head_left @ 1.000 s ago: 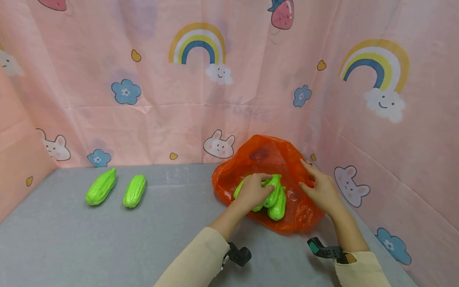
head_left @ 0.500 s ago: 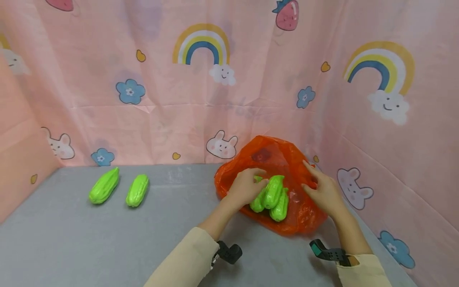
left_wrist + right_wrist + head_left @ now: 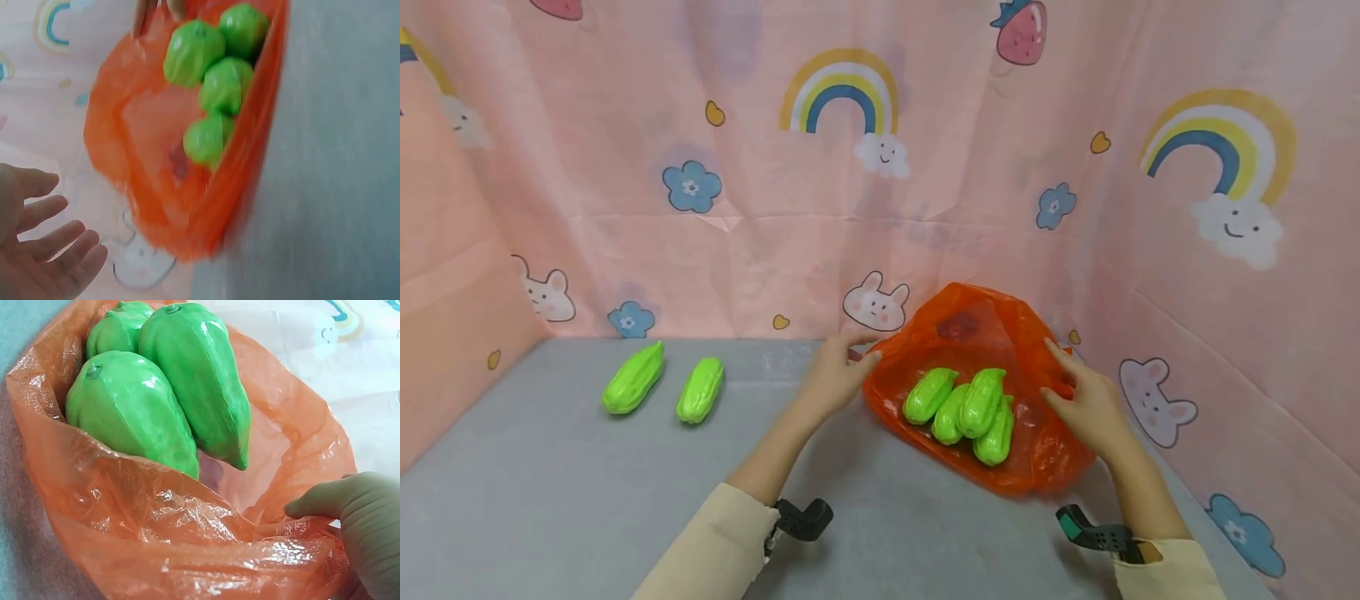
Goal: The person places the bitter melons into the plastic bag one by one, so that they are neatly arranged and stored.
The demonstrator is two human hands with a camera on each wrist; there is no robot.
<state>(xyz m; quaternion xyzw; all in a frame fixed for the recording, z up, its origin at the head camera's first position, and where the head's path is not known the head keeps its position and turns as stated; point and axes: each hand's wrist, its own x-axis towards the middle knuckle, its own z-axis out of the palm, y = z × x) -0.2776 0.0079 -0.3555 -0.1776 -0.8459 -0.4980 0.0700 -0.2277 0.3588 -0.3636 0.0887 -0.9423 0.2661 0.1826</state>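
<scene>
An orange-red plastic bag (image 3: 973, 321) lies with its mouth spread on the table. Several bright green, ridged, gourd-like vegetables (image 3: 982, 403) are piled inside it. At the bag's right side, my right hand (image 3: 1093, 410) pinches the rim, the thumb (image 3: 322, 499) on the inner side and the other fingers hidden behind the plastic. My left hand (image 3: 837, 373) is just off the bag's left edge, with nothing in it; the left wrist view shows its fingers (image 3: 59, 244) spread and relaxed. Two more green vegetables, one (image 3: 634, 379) beside the other (image 3: 700, 390), lie to its left.
The grey table (image 3: 587, 500) meets a pink printed curtain (image 3: 775, 250) at the back and on both sides. The bag stands close to the back right corner. A black wrist device (image 3: 805, 518) sits on the left wrist, another (image 3: 1097, 533) on the right.
My left hand has drawn out of the bag and moved left past its rim, uncovering the vegetables inside. The right hand stays at the bag's edge. The head view has turned slightly left.
</scene>
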